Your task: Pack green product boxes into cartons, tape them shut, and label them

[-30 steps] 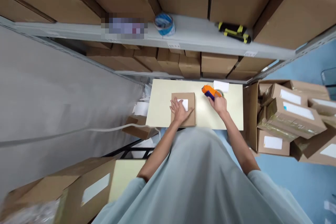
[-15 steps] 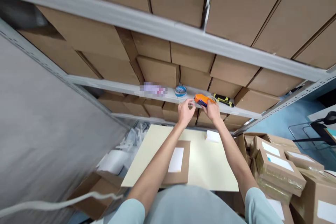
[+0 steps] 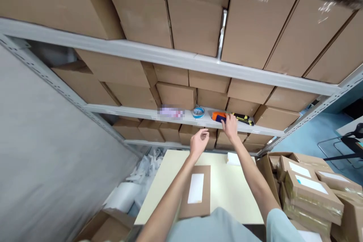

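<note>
Grey metal rack (image 3: 181, 60) along far side, brown cartons (image 3: 194, 28) packed on its tiers; blue tape roll (image 3: 198, 116) on a shelf, blurred item (image 3: 171, 112) left of it, black-and-yellow tools (image 3: 244, 119) to right. Left: grey wall (image 3: 36, 132), white roll (image 3: 123, 196) beside crumpled wrapping (image 3: 146, 164). Right: taped parcels (image 3: 314, 198) heaped, white labels; blue floor (image 3: 326, 130) beyond

Counts: two hands, one left hand (image 3: 199, 142) and one right hand (image 3: 231, 126). There was one orange tape dispenser (image 3: 219, 116), one blue tape roll (image 3: 198, 112), one pixelated item (image 3: 171, 112) and what looked like two yellow-and-black cutters (image 3: 243, 118). One table (image 3: 227, 193) carried one flat carton (image 3: 205, 193) with one label (image 3: 196, 188), plus one white stack (image 3: 233, 159). One rack (image 3: 181, 55) showed three shelf beams. One white roll (image 3: 123, 196), one dark chair (image 3: 351, 136). Pile cartons (image 3: 314, 196) showed at least four labels; shelf cartons (image 3: 256, 19) were numerous, partly hidden, exact total unclear.
</note>
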Demonstrator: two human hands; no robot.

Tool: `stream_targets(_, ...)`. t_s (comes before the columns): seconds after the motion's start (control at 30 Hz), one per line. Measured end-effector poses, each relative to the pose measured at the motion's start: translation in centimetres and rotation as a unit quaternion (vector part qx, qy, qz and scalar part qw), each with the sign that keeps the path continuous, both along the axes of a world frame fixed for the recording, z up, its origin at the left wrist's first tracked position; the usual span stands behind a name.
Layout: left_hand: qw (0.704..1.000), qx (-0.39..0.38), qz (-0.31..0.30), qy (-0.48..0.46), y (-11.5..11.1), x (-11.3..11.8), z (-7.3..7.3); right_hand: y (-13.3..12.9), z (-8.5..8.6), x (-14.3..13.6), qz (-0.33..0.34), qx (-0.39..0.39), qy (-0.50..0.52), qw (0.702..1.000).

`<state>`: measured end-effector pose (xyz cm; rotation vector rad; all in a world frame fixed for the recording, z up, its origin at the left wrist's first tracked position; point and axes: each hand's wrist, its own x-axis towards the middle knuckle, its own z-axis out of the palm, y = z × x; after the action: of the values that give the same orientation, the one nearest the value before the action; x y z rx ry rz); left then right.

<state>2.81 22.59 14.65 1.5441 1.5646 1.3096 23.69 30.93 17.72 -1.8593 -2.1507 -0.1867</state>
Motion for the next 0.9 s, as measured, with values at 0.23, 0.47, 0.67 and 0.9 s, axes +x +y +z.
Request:
stream_targets(0.23,0.966,-0.242,0.089,-0.023,-15.1,-5.0,-13.1,-11.5,-13.2,1.5,0.071,-0.171,0.12,0.975)
stream_targets(0.47,0.848,-0.498,0.087,-0.162,-27.0,-3.6,-18.5,-14.6,-23.1,0.8,0.121,-0.346,0.197,0.909)
stream_targets(0.67,0.782,-0.549,0.039,-0.291,-27.9,-1.6,-19.3,-13.9,-24.7,0.7,0.152,-0.4,0.206,0.88)
stream_targets(0.9,0.81,-0.488,0.119,-0.303,-27.0,-2.1,-19.0,-16.3,-23.4,4.2,0.106,-0.357,0.26,0.891)
